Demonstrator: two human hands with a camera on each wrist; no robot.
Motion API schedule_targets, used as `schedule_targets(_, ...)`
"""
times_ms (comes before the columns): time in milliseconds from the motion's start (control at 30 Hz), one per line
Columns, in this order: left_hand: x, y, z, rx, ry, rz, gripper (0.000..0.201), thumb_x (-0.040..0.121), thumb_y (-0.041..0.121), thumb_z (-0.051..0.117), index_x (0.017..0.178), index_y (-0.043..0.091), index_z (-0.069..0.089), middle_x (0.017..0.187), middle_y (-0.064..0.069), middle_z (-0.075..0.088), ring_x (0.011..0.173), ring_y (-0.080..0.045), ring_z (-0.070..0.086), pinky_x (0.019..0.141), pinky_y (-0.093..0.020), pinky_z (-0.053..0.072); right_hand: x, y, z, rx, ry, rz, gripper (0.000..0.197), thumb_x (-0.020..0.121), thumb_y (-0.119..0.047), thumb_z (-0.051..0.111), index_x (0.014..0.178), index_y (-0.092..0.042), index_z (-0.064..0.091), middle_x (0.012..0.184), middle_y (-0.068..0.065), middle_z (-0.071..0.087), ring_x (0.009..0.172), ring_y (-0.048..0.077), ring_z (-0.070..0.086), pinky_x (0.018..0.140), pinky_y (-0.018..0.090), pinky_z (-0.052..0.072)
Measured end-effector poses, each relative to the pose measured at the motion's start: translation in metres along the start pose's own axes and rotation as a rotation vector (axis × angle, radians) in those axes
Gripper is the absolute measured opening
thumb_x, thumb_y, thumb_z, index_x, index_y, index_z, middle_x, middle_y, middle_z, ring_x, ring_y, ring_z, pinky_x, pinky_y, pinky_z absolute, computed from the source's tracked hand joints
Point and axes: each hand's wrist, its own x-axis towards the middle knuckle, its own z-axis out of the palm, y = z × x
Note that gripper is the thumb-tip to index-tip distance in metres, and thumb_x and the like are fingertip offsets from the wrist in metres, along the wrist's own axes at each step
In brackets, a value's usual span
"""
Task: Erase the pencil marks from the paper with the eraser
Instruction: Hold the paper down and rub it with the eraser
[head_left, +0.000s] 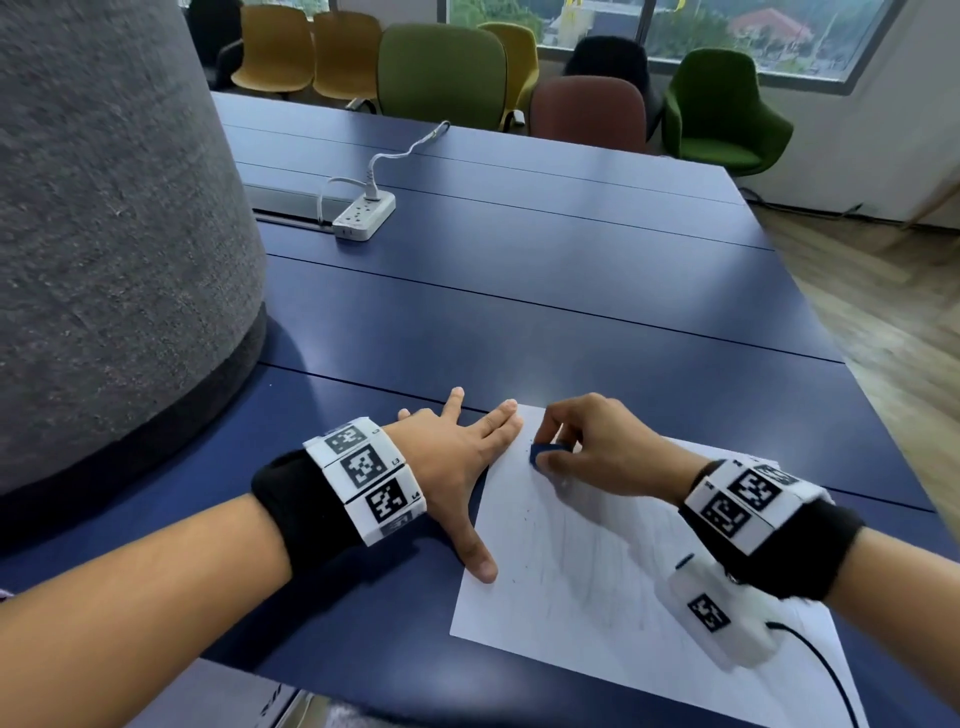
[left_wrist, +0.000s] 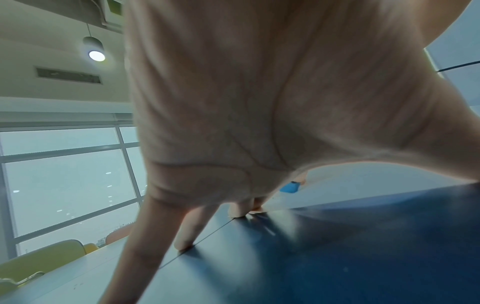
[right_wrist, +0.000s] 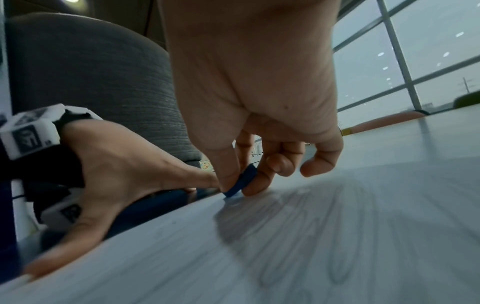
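Observation:
A white sheet of paper (head_left: 597, 597) with faint grey pencil marks (head_left: 587, 561) lies on the blue table (head_left: 519, 291). My right hand (head_left: 587, 447) pinches a small blue eraser (head_left: 545, 451) between thumb and fingers, its lower edge on the paper near the far left corner. The right wrist view shows the eraser (right_wrist: 241, 181) touching the paper (right_wrist: 285, 257) above looping pencil lines (right_wrist: 337, 236). My left hand (head_left: 457, 457) lies flat and spread, its thumb and one fingertip pressing the sheet's left edge. In the left wrist view the eraser (left_wrist: 290, 187) peeks past my palm.
A large grey fabric-covered column (head_left: 114, 234) stands on the table's left side, close to my left forearm. A white power strip (head_left: 363, 214) with its cable lies farther back. Several chairs (head_left: 441, 73) line the far edge. The wooden floor (head_left: 883, 291) is to the right.

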Motion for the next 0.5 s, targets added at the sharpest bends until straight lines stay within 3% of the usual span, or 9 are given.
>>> schedule_targets(100, 0.000, 0.000, -0.001, -0.001, -0.009, -0.001, 0.154, 0.040, 0.088, 0.070, 0.149, 0.036, -0.025, 0.154, 0.026, -0.030, 0.145, -0.038, -0.021, 0.112, -0.066, 0.019, 0.009, 0.002, -0.007, -0.014, 0.069, 0.037, 0.007, 0.081, -0.030, 0.071, 0.082, -0.023, 0.068, 0.071, -0.012, 0.063, 0.066, 0.002, 0.057, 0.061, 0.020, 0.044)
schedule_targets(167, 0.000, 0.000, -0.001, 0.006, -0.010, 0.000, 0.154, 0.039, 0.089, 0.069, 0.149, 0.037, -0.025, 0.154, 0.026, -0.030, 0.146, -0.037, -0.021, 0.112, -0.066, 0.020, 0.013, 0.003, -0.010, -0.004, 0.103, 0.049, 0.008, 0.081, -0.028, 0.071, 0.081, -0.022, 0.065, 0.072, -0.012, 0.062, 0.070, 0.009, 0.057, 0.062, 0.023, 0.045)
schedule_targets(300, 0.001, 0.000, 0.000, 0.007, -0.003, 0.004, 0.152, 0.040, 0.089, 0.069, 0.149, 0.039, -0.024, 0.154, 0.025, -0.029, 0.145, -0.039, -0.021, 0.110, -0.067, 0.021, -0.007, -0.003, 0.002, -0.041, -0.022, -0.030, 0.005, 0.081, -0.027, 0.070, 0.083, -0.025, 0.066, 0.073, -0.010, 0.063, 0.058, 0.000, 0.052, 0.056, 0.015, 0.039)
schedule_targets(433, 0.003, -0.001, -0.001, 0.016, -0.011, 0.003, 0.148, 0.038, 0.089, 0.069, 0.146, 0.046, -0.023, 0.154, 0.025, -0.030, 0.145, -0.040, -0.020, 0.108, -0.069, 0.025, -0.002, 0.007, -0.008, -0.062, 0.062, 0.049, 0.005, 0.081, -0.030, 0.069, 0.082, -0.027, 0.065, 0.073, -0.013, 0.063, 0.069, 0.006, 0.056, 0.072, 0.031, 0.051)
schedule_targets(500, 0.003, 0.000, 0.000, 0.011, -0.009, -0.001, 0.149, 0.038, 0.089, 0.069, 0.147, 0.046, -0.022, 0.154, 0.025, -0.029, 0.145, -0.040, -0.020, 0.107, -0.070, 0.024, -0.001, 0.009, -0.009, -0.033, 0.093, 0.068, 0.005, 0.081, -0.028, 0.069, 0.083, -0.025, 0.065, 0.074, -0.012, 0.064, 0.071, 0.008, 0.057, 0.069, 0.030, 0.050)
